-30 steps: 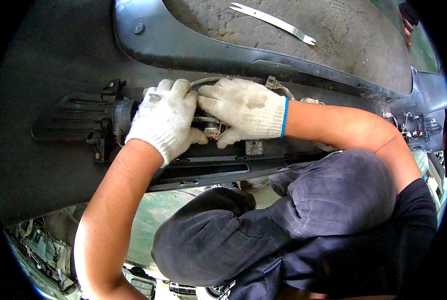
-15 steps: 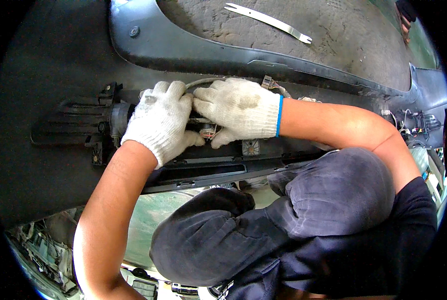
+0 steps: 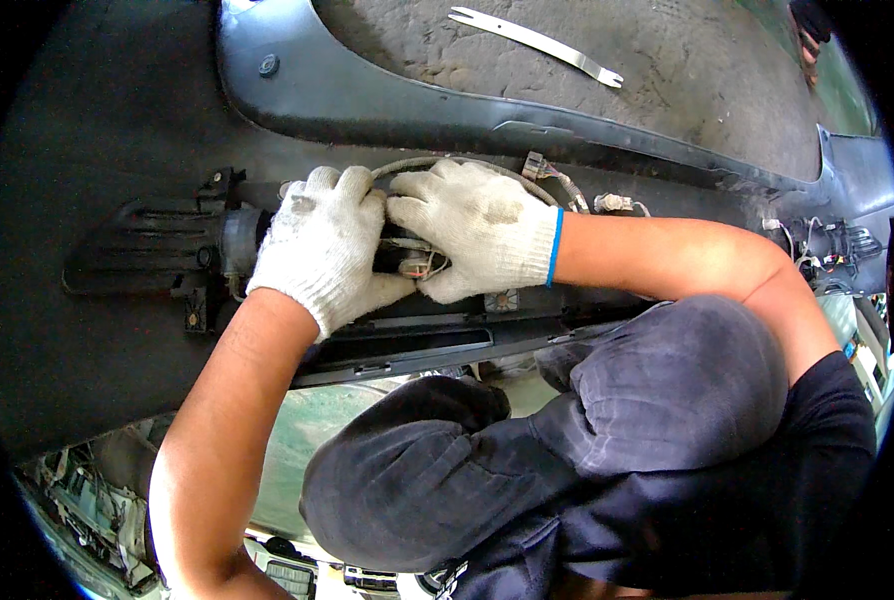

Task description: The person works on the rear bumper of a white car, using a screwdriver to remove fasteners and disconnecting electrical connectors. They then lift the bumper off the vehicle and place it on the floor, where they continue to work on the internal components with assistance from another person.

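My left hand [image 3: 319,245], in a white knit glove, curls over a dark part beside a black ribbed housing [image 3: 157,245]. Just to its right, my right hand [image 3: 479,228] wears a matching glove with a blue cuff edge, fingers bent down. Between the two thumbs shows a small pale connector [image 3: 414,268] with thin wires. A sheathed cable [image 3: 407,163] arches behind both hands. What the fingers grip underneath is hidden by the gloves. All of this lies along a large black plastic car bumper cover [image 3: 307,112].
A silver forked pry tool [image 3: 537,45] lies on the worn floor beyond the bumper. A grey plug [image 3: 535,165] and a white connector [image 3: 613,203] trail wires right of my hands. More wired parts [image 3: 832,245] sit far right. My bent knees [image 3: 667,390] are close below.
My right hand has shifted slightly toward me, and its wrist has dropped a little. The white connector and the cable behind the hand now show more. Both hands stay close together.
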Demonstrator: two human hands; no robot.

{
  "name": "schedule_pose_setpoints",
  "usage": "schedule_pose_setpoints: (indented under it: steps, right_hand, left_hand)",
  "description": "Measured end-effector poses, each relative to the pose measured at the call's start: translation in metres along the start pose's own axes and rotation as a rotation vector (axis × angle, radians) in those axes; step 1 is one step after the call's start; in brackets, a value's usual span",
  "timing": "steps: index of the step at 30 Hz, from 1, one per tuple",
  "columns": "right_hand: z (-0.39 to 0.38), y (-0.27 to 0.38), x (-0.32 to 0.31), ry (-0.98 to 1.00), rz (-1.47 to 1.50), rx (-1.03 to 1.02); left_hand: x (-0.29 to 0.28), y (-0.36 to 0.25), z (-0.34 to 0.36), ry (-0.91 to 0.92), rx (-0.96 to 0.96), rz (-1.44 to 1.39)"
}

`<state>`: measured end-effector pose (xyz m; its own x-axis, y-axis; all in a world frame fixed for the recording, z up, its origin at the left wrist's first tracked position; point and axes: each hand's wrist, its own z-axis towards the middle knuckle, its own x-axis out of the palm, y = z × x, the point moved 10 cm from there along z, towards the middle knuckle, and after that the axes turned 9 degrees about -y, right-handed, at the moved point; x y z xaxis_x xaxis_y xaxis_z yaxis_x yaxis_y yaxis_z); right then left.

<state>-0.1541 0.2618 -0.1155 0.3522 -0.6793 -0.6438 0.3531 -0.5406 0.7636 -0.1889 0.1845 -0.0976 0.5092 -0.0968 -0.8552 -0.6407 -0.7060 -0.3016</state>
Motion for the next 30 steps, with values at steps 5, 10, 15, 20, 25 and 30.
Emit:
schedule_pose_setpoints:
  steps: [5, 10, 15, 20, 25, 30]
  right_hand:
    - [-0.0005, 0.0021, 0.0017, 0.019, -0.055, 0.012]
    - [-0.0064, 0.0037, -0.0011, -0.052, -0.027, -0.001]
    - [-0.0078, 0.0031, -0.0018, -0.068, -0.049, -0.003]
    - [-0.0063, 0.0016, 0.0050, 0.044, -0.024, 0.062]
    - [-0.0028, 0.0060, 0.0064, -0.012, -0.113, 0.021]
    - [-0.0018, 0.0073, 0.0076, -0.018, -0.162, 0.019]
  left_hand:
    - [-0.0014, -0.0012, -0.0003, -0.002, -0.003, 0.017]
    - [-0.0015, -0.0002, -0.0005, -0.002, 0.009, -0.011]
    - [0.0001, -0.0004, 0.0006, 0.043, -0.004, 0.006]
    - [0.0011, -0.0009, 0.0006, 0.034, -0.007, 0.014]
    - [0.0009, 0.0015, -0.0002, 0.002, 0.019, -0.046]
    - [-0.0003, 0.0008, 0.0005, 0.002, 0.028, -0.051]
